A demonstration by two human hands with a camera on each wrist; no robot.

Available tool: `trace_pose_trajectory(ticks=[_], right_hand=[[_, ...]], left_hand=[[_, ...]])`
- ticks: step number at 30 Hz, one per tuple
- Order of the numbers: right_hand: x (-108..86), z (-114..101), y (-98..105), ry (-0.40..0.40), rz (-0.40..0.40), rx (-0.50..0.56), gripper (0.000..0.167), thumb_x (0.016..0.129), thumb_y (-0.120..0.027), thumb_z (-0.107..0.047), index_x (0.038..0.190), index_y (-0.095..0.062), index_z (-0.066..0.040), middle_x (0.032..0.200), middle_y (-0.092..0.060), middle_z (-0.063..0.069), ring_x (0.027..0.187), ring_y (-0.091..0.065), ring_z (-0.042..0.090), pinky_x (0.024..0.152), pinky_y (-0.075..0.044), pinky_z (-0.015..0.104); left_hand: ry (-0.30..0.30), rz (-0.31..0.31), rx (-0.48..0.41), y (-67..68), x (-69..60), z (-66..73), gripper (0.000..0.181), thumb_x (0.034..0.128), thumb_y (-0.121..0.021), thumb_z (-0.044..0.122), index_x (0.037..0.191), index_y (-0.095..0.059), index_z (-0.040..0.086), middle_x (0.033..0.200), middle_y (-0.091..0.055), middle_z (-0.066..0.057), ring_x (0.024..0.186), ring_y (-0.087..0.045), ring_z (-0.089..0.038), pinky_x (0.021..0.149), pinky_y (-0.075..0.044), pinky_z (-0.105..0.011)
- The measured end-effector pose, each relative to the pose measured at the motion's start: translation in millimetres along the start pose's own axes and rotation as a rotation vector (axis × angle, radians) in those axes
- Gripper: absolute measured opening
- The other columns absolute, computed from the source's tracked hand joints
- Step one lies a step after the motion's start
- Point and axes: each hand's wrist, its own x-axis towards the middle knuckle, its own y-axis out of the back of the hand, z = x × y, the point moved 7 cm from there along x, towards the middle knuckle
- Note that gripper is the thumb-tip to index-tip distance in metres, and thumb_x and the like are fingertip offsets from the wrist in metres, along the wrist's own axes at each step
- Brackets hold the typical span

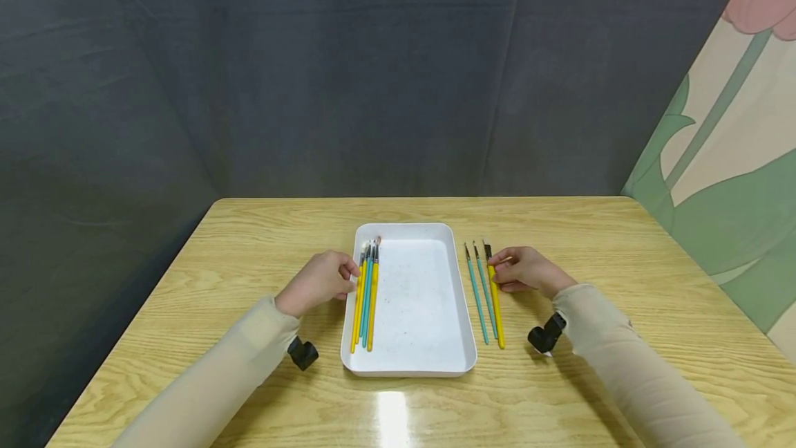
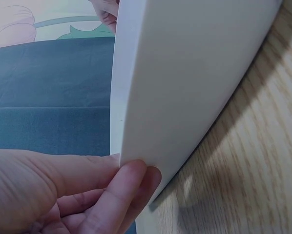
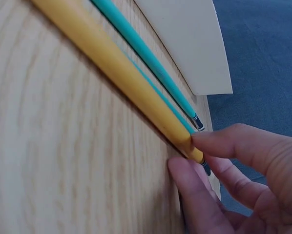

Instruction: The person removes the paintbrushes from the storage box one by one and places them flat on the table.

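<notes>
A white rectangular tray (image 1: 419,310) lies on the table, with several yellow and teal paintbrushes (image 1: 373,306) side by side along its left inner edge. My left hand (image 1: 323,275) pinches the tray's left wall between thumb and fingers; the left wrist view shows the thumb (image 2: 87,170) at the rim and fingertips (image 2: 131,178) on the outer face. Right of the tray, my right hand (image 1: 528,272) pinches a yellow paintbrush (image 1: 497,310) near its bristle end, its handle low along the tabletop. Two thin teal paintbrushes (image 1: 475,292) lie between that brush and the tray.
The wood-grain table (image 1: 261,227) extends around the tray on all sides. Behind it hangs a dark cloth (image 1: 373,88); a wall with a painted flower (image 1: 734,157) stands at the right. Each wrist carries a small black camera (image 1: 547,334).
</notes>
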Motion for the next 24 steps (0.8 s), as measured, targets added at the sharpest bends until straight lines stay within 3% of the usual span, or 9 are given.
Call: trace_pose_trajectory(ticks=[24], right_hand=[[-0.9, -0.9, 1.0, -0.018, -0.015, 0.031, 0.042, 0.092, -0.060, -0.003, 0.129, -0.044, 0.009, 0.095, -0.063, 0.007, 0.078, -0.064, 0.012, 0.071, -0.059, 0.029]], left_hand=[[-0.019, 0.007, 0.007, -0.5, 1.6, -1.5, 0.010, 0.0842, -0.066, -0.003, 0.094, -0.064, 0.000, 0.085, -0.056, -0.009, 0.070, -0.057, -0.017, 0.062, -0.057, -0.026]])
